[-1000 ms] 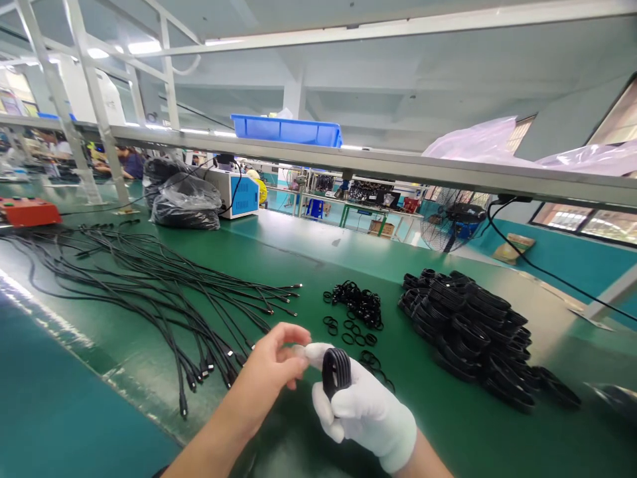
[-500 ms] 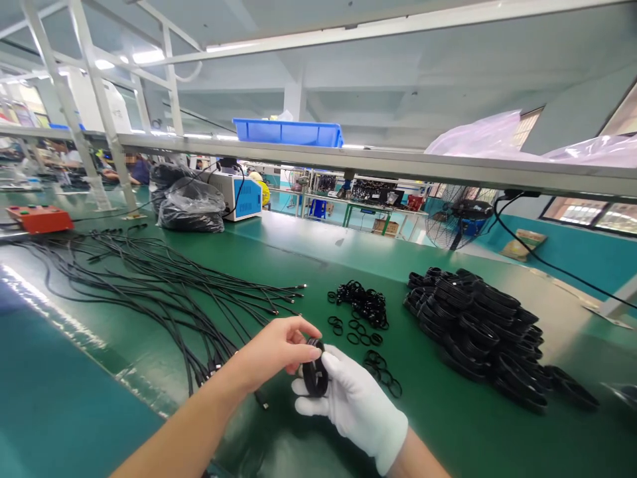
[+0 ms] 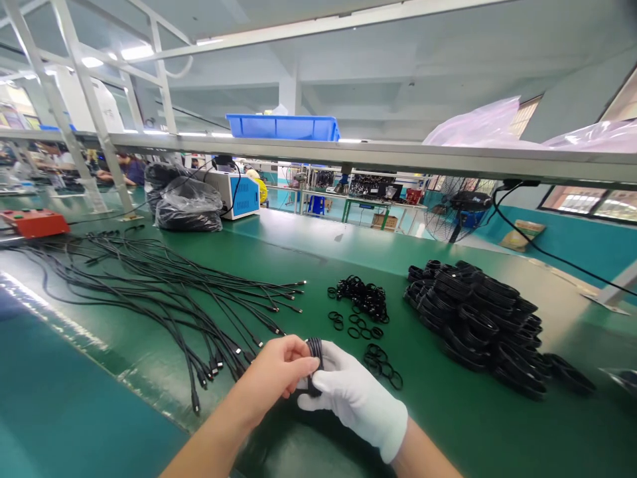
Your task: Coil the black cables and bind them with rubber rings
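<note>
A coiled black cable (image 3: 315,348) is held between my two hands over the near part of the green table. My bare left hand (image 3: 281,365) closes on the coil from the left, thumb and fingers pinching its side. From the right, my white-gloved right hand (image 3: 351,392) grips the same coil, its thumb in front. Between the fingers most of the coil's lower part is hidden. Just beyond my hands lie loose small black rings (image 3: 364,326) and a heap of them (image 3: 362,297). Straight black USB cables (image 3: 189,299) spread out to the left, their plug ends towards me.
A big pile of coiled cables (image 3: 478,325) stands at the right. Farther back are a black plastic bag (image 3: 186,206), a blue and white machine (image 3: 243,196) and an orange box with buttons (image 3: 34,222). Overhead, a shelf (image 3: 388,154) carries a blue bin (image 3: 283,127). Co-workers sit at far left.
My left hand's raised fingers have curled down onto the coil, and the coil has turned so that its strands show edge-on. My right hand still grips it.
</note>
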`<state>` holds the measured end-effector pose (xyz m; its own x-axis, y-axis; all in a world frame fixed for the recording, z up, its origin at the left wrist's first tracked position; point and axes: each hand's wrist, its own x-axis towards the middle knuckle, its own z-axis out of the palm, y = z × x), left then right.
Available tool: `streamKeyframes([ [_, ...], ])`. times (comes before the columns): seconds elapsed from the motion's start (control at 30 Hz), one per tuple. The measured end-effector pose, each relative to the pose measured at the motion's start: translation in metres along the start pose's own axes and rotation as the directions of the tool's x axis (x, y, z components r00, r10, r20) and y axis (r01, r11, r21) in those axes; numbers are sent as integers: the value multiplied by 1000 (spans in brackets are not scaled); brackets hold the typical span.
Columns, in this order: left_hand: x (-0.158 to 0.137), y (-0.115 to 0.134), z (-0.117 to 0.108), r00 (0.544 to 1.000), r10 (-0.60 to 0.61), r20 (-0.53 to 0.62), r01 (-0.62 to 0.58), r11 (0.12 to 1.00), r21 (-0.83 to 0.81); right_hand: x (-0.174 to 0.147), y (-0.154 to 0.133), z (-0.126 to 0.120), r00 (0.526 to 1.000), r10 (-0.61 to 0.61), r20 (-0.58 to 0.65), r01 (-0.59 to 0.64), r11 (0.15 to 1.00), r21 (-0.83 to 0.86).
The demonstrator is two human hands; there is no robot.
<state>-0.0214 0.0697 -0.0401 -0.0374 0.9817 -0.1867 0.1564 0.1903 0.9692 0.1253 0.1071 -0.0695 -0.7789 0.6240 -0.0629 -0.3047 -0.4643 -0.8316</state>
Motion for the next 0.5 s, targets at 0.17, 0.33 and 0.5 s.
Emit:
streamKeyframes([
  [0.17, -1, -11, 9, 1000, 21, 22, -19, 996, -90, 3, 6, -1, 996, 30, -79, -40, 992, -119],
  [0.33, -1, -9, 7, 998, 30, 47, -27, 998, -62, 0, 7, -4, 996, 75, -57, -79, 994, -78],
  [0.5, -6, -11, 5, 951, 240, -197, -203, 961, 189, -2, 4, -3, 995, 100, -28, -100, 995, 5],
])
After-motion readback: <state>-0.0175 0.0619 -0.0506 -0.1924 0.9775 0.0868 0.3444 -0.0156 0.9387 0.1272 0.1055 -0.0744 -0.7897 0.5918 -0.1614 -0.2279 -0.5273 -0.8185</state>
